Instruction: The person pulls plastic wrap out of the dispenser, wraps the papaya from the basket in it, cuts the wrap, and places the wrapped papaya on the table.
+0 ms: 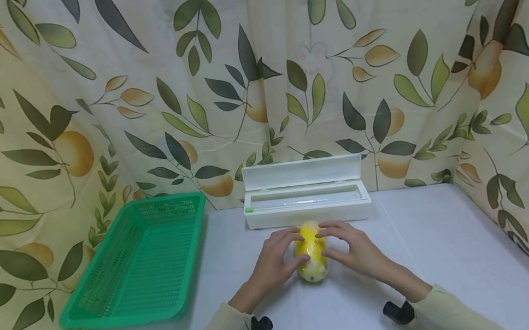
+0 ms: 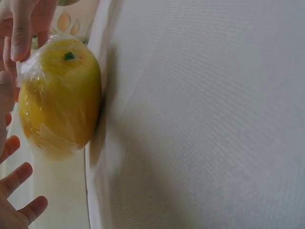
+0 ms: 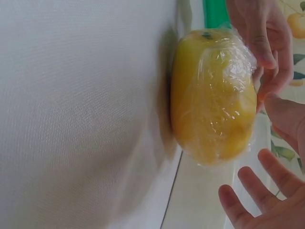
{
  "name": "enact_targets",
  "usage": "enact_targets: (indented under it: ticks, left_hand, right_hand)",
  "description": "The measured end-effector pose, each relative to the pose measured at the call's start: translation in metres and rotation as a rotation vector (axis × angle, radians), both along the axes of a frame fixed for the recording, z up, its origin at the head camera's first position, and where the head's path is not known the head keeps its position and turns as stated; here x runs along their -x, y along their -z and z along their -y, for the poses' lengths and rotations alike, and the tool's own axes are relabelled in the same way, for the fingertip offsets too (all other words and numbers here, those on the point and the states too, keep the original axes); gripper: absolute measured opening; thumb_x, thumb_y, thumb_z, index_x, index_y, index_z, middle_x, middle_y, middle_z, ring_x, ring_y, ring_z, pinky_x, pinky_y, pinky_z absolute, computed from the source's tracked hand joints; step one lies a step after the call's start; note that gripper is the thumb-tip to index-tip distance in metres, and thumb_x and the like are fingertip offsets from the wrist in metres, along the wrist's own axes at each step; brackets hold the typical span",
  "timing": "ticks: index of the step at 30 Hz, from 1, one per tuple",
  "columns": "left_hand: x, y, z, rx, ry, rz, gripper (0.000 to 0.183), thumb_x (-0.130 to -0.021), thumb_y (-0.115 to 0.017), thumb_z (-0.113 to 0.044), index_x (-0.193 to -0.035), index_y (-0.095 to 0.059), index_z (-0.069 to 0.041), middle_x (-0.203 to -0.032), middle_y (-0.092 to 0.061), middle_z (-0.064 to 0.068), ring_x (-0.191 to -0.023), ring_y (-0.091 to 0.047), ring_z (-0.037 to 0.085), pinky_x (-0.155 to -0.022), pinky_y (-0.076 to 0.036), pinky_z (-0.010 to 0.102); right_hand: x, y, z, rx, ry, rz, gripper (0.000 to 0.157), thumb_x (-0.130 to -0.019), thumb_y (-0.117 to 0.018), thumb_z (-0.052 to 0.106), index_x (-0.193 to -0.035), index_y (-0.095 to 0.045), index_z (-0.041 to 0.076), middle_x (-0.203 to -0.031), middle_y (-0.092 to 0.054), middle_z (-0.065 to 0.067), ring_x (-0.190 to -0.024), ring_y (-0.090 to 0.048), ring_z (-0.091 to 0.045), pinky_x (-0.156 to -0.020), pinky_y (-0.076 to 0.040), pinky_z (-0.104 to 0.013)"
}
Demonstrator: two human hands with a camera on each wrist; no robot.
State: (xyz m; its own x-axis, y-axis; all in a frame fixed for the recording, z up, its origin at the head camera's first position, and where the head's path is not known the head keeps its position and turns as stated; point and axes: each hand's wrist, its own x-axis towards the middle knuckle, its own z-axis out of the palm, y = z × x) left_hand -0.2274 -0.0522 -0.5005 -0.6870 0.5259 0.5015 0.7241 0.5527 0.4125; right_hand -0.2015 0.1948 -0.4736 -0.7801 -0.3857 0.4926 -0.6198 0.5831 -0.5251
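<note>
A yellow oval melon (image 1: 312, 252), wrapped in clear cling film, lies on the white-covered table; its small green stem spot shows in the left wrist view. My left hand (image 1: 272, 258) is at its left side and my right hand (image 1: 354, 247) at its right, fingertips and thumbs right at the film. Both wrist views show the fingers spread, the right hand (image 3: 274, 191) with its fingers apart below the melon (image 3: 214, 100). Film is bunched and glossy along the top of the fruit. Just behind it stands a white cling film box (image 1: 308, 216) with its lid raised.
A green plastic basket (image 1: 192, 262) with perforated sides stands on the left of the table. Leaf-and-fruit patterned curtains (image 1: 283, 74) enclose the back and sides. The table's white cloth (image 1: 433, 243) stretches out to the right. Black wrist cameras (image 1: 262, 327) sit at both cuffs.
</note>
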Motion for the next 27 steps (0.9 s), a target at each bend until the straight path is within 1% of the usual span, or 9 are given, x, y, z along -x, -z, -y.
enact_targets:
  ticks: [8, 12, 16, 18, 22, 27]
  left_hand:
    - [-0.001, -0.001, 0.001, -0.009, 0.004, -0.016, 0.035, -0.094, -0.076, -0.037, -0.122, -0.067, -0.016, -0.142, -0.06, 0.0, -0.134, -0.052, 0.019, -0.107, -0.045, 0.049]
    - [-0.003, -0.006, 0.002, -0.006, -0.001, 0.004, 0.036, -0.095, -0.075, -0.037, -0.123, -0.067, -0.017, -0.143, -0.059, 0.0, -0.135, -0.051, 0.019, -0.108, -0.044, 0.05]
    - [-0.004, -0.011, 0.007, -0.001, -0.021, 0.031, 0.038, -0.094, -0.076, -0.037, -0.125, -0.066, -0.017, -0.145, -0.058, 0.0, -0.135, -0.05, 0.018, -0.109, -0.043, 0.051]
    - [-0.005, -0.013, 0.01, 0.0, -0.035, 0.034, 0.039, -0.093, -0.078, -0.036, -0.125, -0.066, -0.017, -0.145, -0.058, 0.0, -0.135, -0.05, 0.019, -0.109, -0.043, 0.052]
    - [-0.007, -0.017, 0.021, -0.005, -0.079, 0.022, 0.04, -0.091, -0.08, -0.035, -0.125, -0.066, -0.018, -0.145, -0.057, 0.001, -0.134, -0.051, 0.02, -0.108, -0.044, 0.053]
    - [-0.011, -0.021, 0.039, -0.031, -0.124, -0.005, 0.042, -0.089, -0.082, -0.034, -0.125, -0.067, -0.018, -0.145, -0.057, 0.006, -0.134, -0.051, 0.025, -0.107, -0.044, 0.055]
  right_hand:
    - [-0.003, -0.002, 0.002, -0.001, -0.004, 0.034, 0.039, -0.083, -0.086, 0.009, -0.119, -0.072, 0.011, -0.135, -0.064, -0.012, -0.125, -0.061, -0.035, -0.099, -0.051, -0.056]
    - [-0.003, -0.004, 0.003, -0.011, 0.004, 0.04, 0.038, -0.084, -0.085, 0.011, -0.12, -0.071, 0.012, -0.135, -0.064, -0.012, -0.125, -0.06, -0.035, -0.099, -0.051, -0.056]
    - [-0.005, -0.006, 0.002, -0.037, 0.009, 0.031, 0.039, -0.085, -0.085, 0.012, -0.122, -0.071, 0.012, -0.136, -0.062, -0.014, -0.125, -0.059, -0.037, -0.1, -0.05, -0.058]
    - [-0.006, -0.008, 0.001, -0.064, 0.022, 0.027, 0.04, -0.086, -0.084, 0.015, -0.124, -0.07, 0.013, -0.137, -0.061, -0.014, -0.126, -0.058, -0.038, -0.099, -0.05, -0.059]
    - [-0.01, -0.012, -0.004, -0.151, 0.075, 0.016, 0.047, -0.087, -0.084, 0.026, -0.13, -0.067, 0.017, -0.141, -0.058, -0.012, -0.129, -0.055, -0.037, -0.098, -0.05, -0.062]
    - [-0.015, -0.017, -0.013, -0.259, 0.123, -0.047, 0.058, -0.085, -0.084, 0.038, -0.137, -0.063, 0.023, -0.146, -0.055, -0.011, -0.13, -0.054, -0.038, -0.097, -0.049, -0.064]
